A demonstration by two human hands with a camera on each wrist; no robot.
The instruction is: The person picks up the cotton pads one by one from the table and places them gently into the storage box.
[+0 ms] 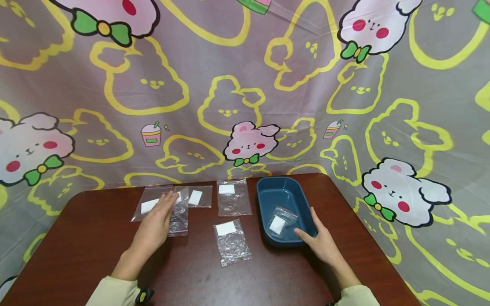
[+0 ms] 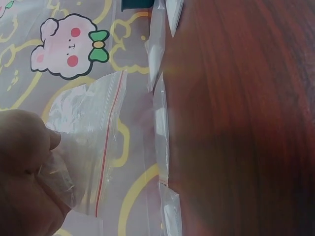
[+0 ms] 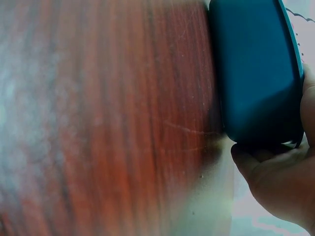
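My left hand (image 1: 153, 225) pinches a clear zip bag (image 2: 88, 142) with a red line along its seal. The bag hangs above the table, with a small white piece partly visible behind the fingers in the head view. My right hand (image 1: 323, 243) grips the near right corner of a dark blue rectangular tub (image 1: 281, 197), thumb at the near rim and fingers along the right side. Inside the tub's near end lies a small clear zip bag (image 1: 289, 214) with a white rectangle in it.
Several flat clear bags with white rectangles lie on the brown table (image 1: 199, 276): one bag (image 1: 234, 250) at the middle, another bag (image 1: 239, 204) behind it, others at the left. A patterned cloth (image 1: 183, 85) hangs behind and to the right.
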